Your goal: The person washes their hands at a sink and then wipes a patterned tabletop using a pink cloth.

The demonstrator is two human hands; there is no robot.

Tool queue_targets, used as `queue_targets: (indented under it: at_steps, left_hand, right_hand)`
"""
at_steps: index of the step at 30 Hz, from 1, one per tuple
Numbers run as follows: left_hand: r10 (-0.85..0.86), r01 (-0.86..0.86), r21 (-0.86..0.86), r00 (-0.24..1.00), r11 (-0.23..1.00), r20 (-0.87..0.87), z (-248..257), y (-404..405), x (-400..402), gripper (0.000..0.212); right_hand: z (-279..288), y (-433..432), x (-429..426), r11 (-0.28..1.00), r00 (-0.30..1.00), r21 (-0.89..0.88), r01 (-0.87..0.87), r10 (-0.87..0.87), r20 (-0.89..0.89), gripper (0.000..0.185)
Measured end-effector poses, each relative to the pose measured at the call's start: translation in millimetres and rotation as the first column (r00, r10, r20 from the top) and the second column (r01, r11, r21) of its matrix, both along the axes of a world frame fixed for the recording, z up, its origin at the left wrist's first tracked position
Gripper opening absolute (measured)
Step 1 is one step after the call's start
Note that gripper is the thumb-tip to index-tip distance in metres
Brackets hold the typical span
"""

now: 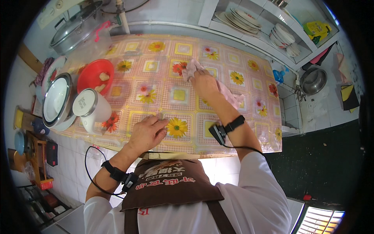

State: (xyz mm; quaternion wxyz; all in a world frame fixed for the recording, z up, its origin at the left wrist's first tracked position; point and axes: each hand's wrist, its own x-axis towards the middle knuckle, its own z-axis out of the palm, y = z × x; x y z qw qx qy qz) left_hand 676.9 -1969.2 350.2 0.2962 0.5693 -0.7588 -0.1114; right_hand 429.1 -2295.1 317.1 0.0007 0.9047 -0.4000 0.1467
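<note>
A crumpled pink cloth (230,95) lies on the flower-patterned tablecloth (163,84), and my right hand (204,83) presses on it with curled fingers, gripping part of it. The cloth bunches up beyond my fingertips and trails to the right beside my wrist. My left hand (148,133) rests palm down near the table's front edge, its fingers apart and nothing in it. Just right of those fingertips is a printed yellow flower. Both forearms wear a strapped-on black device with a cable.
At the table's left are a red plastic bowl (98,73) holding two pale pieces, an upturned white mug (98,108), and stacked white bowls (57,98). A lidded metal pot (73,32) stands behind them. Plates (238,22) fill a tiled shelf. A metal basin (313,81) sits right.
</note>
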Motion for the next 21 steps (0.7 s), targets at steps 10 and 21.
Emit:
queue_targets:
  at_steps: [10, 21]
  left_hand:
    - [0.01, -0.01, -0.007, 1.0, 1.0, -0.012, 0.4, 1.5, -2.0, 0.04]
    - [0.01, -0.011, 0.021, 1.0, 1.0, 0.021, 2.4, 3.9, 0.9, 0.04]
  right_hand:
    - [11.4, -1.1, 7.0, 0.999, 0.999, 0.026, 0.037, -0.037, 0.003, 0.041]
    - [11.1, 3.5, 6.5, 0.997, 0.998, 0.055, 0.057, -0.058, 0.019, 0.045]
